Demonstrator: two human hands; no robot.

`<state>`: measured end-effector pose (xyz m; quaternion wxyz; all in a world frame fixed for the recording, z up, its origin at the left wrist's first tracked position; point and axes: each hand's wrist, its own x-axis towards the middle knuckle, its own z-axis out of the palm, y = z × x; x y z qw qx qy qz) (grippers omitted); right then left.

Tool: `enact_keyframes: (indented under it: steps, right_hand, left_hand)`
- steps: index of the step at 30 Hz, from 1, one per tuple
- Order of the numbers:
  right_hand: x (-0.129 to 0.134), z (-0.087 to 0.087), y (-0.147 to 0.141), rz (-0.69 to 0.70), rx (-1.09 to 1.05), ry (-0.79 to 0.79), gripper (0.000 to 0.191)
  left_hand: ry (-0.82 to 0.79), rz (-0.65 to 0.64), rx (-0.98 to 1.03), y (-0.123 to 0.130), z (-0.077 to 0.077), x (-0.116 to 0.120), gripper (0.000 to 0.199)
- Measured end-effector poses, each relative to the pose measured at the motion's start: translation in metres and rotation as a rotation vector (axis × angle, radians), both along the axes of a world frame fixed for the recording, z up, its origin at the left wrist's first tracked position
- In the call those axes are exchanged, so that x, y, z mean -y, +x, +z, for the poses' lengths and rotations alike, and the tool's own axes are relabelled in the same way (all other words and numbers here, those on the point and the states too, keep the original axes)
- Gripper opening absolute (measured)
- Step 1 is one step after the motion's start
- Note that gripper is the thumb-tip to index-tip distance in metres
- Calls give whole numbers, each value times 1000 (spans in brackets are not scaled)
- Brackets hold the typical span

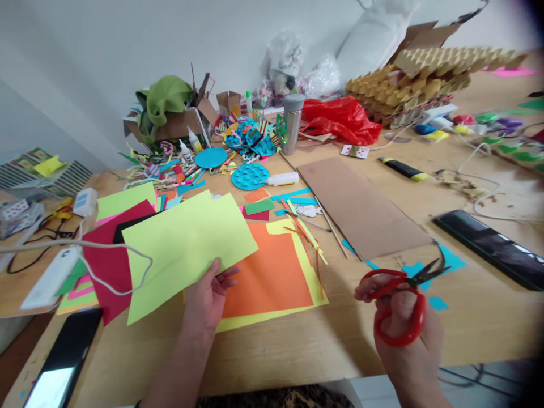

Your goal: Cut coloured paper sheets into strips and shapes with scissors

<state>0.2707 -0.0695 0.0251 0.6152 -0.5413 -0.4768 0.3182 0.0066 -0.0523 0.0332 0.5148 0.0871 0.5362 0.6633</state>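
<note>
A light yellow-green sheet of paper [182,243] is pinched between the thumb and fingers of my left hand [212,294], raised over the other papers. My right hand [403,317] grips red-handled scissors [402,331], with fingers through the loops and the dark blades apart, pointing right. Below and right of the yellow sheet lies an orange sheet [272,272] on a yellow one. A dark red sheet [108,266] lies partly under the held sheet on the left. Blue paper scraps [438,303] lie beyond and beside the scissors.
Brown cardboard [365,209] lies at centre right, near a black-yellow cutter [403,169] and a dark phone [493,246]. Another phone [63,357] lies front left. Behind stand a steel bottle [292,124], a red bag [344,120] and egg trays [408,85]. A white cable [127,249] crosses the left.
</note>
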Motion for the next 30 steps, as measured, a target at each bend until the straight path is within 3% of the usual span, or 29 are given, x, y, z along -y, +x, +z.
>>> enact_keyframes:
  steps: [7,13,18,25,30]
  right_hand:
    - [2,-11,-1,-80,219,11,30]
    - [10,-29,-6,-54,260,-17,26]
    - [13,-24,-13,-50,177,-97,26]
    - [11,-19,-17,-47,128,-45,23]
    - [11,-20,-15,-47,158,-97,24]
  left_hand:
    - [27,41,-4,-9,1,-2,35]
    - [79,107,-55,-26,7,-1,34]
    - [79,131,-113,-33,8,4,35]
    - [-110,-39,22,15,-6,22,26]
    - [-259,-294,146,46,-15,40,20]
